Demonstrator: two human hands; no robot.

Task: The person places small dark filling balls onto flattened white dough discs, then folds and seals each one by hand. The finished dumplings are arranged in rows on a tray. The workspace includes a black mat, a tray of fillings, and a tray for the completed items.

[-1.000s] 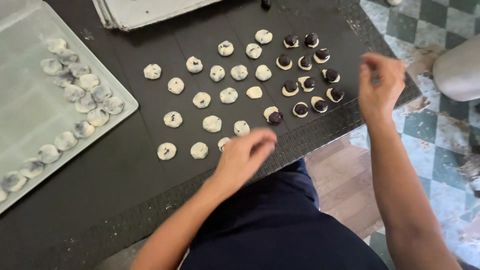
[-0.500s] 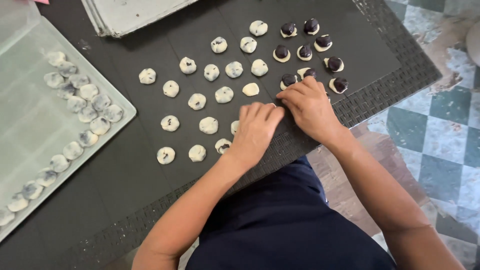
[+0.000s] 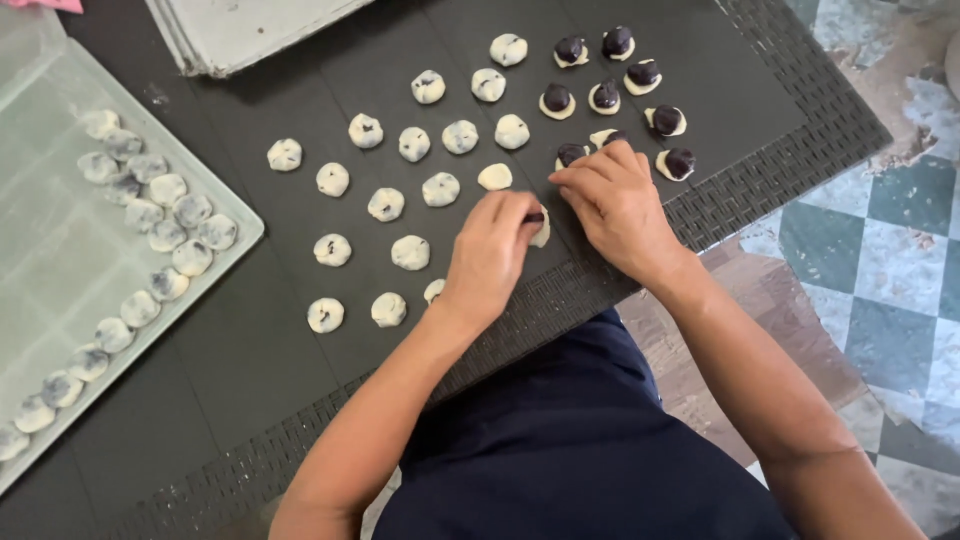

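Two hands are joined over one dough piece at the middle of the black table. The left hand is pinched on it, a dark filling ball showing at the fingertips; the right hand is pressed against its far edge, fingers curled — whether they grip cannot be told. Sealed pale rounds are laid in rows to the left; open discs topped with dark balls are grouped beyond the right hand. More rounds are lined on a translucent tray — far left.
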